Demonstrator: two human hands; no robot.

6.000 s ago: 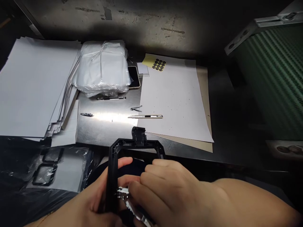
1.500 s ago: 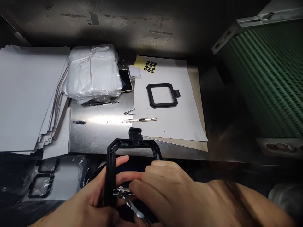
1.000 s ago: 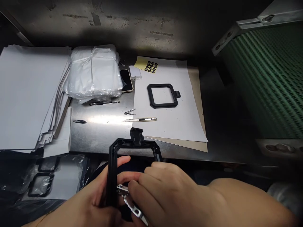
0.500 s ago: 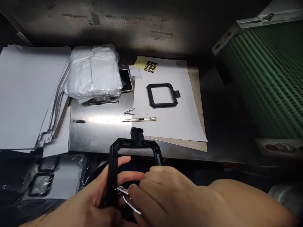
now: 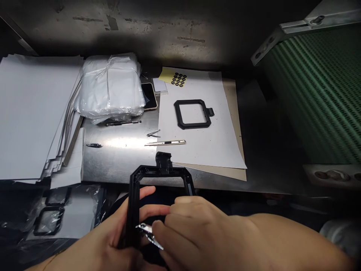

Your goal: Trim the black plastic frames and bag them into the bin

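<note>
Black frame (image 5: 133, 210) held up at near edge of bench (image 5: 113, 165), left hand (image 5: 113, 241) wrapped on its left bar, right hand (image 5: 194, 233) closed on a silver clipper (image 5: 146, 229), tip at that bar's inner edge. From where I stand, second frame (image 5: 194, 125) lies flat on white paper (image 5: 200, 150) beyond, cutter (image 5: 169, 143) nearer and left.
</note>
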